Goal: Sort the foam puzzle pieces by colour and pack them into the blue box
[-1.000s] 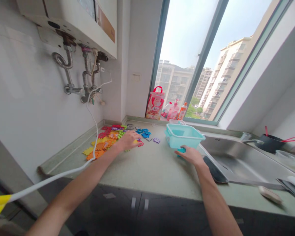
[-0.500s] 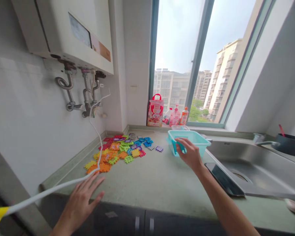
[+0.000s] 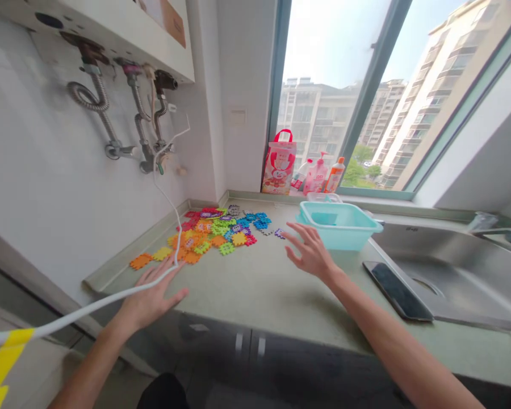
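My left hand (image 3: pixel 151 298) is open, fingers spread, at the front left edge of the counter. Its fingertips reach the near side of a pile of colourful interlocking plastic puzzle pieces (image 3: pixel 219 227), beside the orange ones; the white cable partly covers them. An orange piece (image 3: pixel 141 261) lies at the pile's left end. My right hand (image 3: pixel 310 250) hovers open and empty, just left of and in front of a light teal plastic basin (image 3: pixel 353 236). Inside the basin a darker teal piece (image 3: pixel 329 218) shows through. A single purple piece (image 3: pixel 279 233) lies near the right fingertips.
A white cable (image 3: pixel 111 301) crosses in front at left. A dark phone (image 3: pixel 398 292) lies beside the steel sink (image 3: pixel 460 267). A red-handled bag (image 3: pixel 280 167) and several bottles (image 3: pixel 316 177) stand at the window. Pipes (image 3: pixel 97 102) hang under a water heater (image 3: pixel 123 40).
My right hand has let go of the teal piece at the basin and moved left. My left hand drew back from the pile, then reached its near left side, where an orange piece now lies farther left.
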Tool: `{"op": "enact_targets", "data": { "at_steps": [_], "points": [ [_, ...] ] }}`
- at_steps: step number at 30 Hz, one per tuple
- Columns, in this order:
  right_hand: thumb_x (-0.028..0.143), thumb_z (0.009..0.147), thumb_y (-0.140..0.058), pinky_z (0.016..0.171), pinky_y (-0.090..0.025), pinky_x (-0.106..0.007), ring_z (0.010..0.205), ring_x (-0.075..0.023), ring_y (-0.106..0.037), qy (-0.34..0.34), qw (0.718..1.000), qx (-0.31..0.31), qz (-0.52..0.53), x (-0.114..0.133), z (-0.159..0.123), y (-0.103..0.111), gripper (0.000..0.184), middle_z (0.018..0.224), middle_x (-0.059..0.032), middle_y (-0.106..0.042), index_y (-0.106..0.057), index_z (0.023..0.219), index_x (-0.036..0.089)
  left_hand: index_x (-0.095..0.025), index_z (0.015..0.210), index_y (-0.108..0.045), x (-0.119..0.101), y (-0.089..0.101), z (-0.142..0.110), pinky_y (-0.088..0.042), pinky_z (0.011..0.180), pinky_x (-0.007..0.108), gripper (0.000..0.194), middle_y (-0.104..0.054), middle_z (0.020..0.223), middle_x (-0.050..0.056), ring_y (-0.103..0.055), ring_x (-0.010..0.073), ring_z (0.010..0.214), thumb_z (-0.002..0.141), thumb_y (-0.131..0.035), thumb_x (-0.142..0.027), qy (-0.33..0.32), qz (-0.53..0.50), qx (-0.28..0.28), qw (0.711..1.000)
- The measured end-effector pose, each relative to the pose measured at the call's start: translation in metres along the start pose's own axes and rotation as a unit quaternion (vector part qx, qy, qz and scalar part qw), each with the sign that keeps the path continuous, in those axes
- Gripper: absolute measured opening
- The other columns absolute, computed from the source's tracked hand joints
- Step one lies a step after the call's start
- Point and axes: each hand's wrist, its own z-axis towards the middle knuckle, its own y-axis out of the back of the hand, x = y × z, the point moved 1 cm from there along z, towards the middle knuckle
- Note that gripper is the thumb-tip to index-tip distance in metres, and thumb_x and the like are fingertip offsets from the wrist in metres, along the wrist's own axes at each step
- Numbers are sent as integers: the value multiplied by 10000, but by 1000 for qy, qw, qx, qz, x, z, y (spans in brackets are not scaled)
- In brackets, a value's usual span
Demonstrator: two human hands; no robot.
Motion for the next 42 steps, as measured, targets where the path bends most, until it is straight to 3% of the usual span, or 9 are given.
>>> {"op": "enact_targets", "data": {
  "at_steps": [5,8,12,17,22,27,32,37,42],
  "points": [
    [376,994,-627,1192,-405,-555,1482,-341,-457,-49,982,161,89,25,2,-52,615,1668,-187,-384,-481,1578,248,-278,1570,-524,-27,19,26,-350,1253,573,683,-376,1702,104,-358,373,1561,948,-606,-548,-57,-7,-60,997],
    [440,981,-643,1219,-359,-558,1521,-358,-409,-134,966,202,86,15,7,-72,683,1666,-209,-381,-449,1602,230,-294,1477,-620,-54,38,72,-335,1259,573,596,-469,1647,86,-430,362,1514,905,-661,-455,-153,-23,-68,986],
    [511,983,-631,1238,-310,-561,1556,-361,-354,-245,938,239,52,2,20,-88,700,1666,-218,-380,-456,1599,227,-286,1299,-742,-78,49,175,-460,1144,444,465,-701,1396,61,-622,284,1312,850,-622,-268,-266,-50,23,962],
    [529,1005,-589,1219,-339,-544,1506,-342,-424,-276,924,260,42,-1,24,-95,595,1595,-183,-491,-547,1526,244,-301,1157,-803,-77,16,260,-519,936,387,471,-806,1153,47,-727,307,1080,703,-693,-241,-239,-16,138,961],
    [446,956,-682,1153,-437,-437,1318,-281,-591,-171,953,228,102,2,20,-87,572,1415,-133,-644,-590,1483,245,-280,1244,-753,-54,-16,262,-468,971,397,485,-793,1173,78,-715,294,1092,766,-721,-362,-257,-29,76,963],
    [370,981,-650,1138,-451,-468,1260,-292,-619,-122,961,225,102,7,22,-78,442,1373,-131,-675,-658,1400,231,-253,988,-783,-42,-9,260,-436,939,387,205,-805,1040,48,-697,258,1025,822,-701,-343,-272,-58,7,960],
    [340,974,-662,1156,-446,-497,1295,-300,-604,-110,966,208,107,7,20,-78,421,1414,-140,-658,-672,1380,232,-252,896,-785,-44,-6,262,-425,927,412,158,-790,950,44,-672,239,954,903,-641,-317,-307,-47,-29,950],
    [279,964,-649,1190,-415,-519,1362,-308,-564,-115,972,170,112,7,24,-72,510,1510,-142,-588,-605,1471,255,-237,1035,-782,-44,2,260,-434,949,460,291,-774,1076,72,-642,265,1029,1036,-515,-352,-261,-9,-70,963],
    [399,978,-665,1213,-391,-528,1442,-318,-505,-125,971,156,131,14,29,-65,692,1576,-153,-518,-430,1618,280,-241,1136,-771,-79,3,247,-442,1002,445,377,-774,1173,60,-646,251,1112,1096,-456,-444,-285,-70,-66,954]
  ]
}}
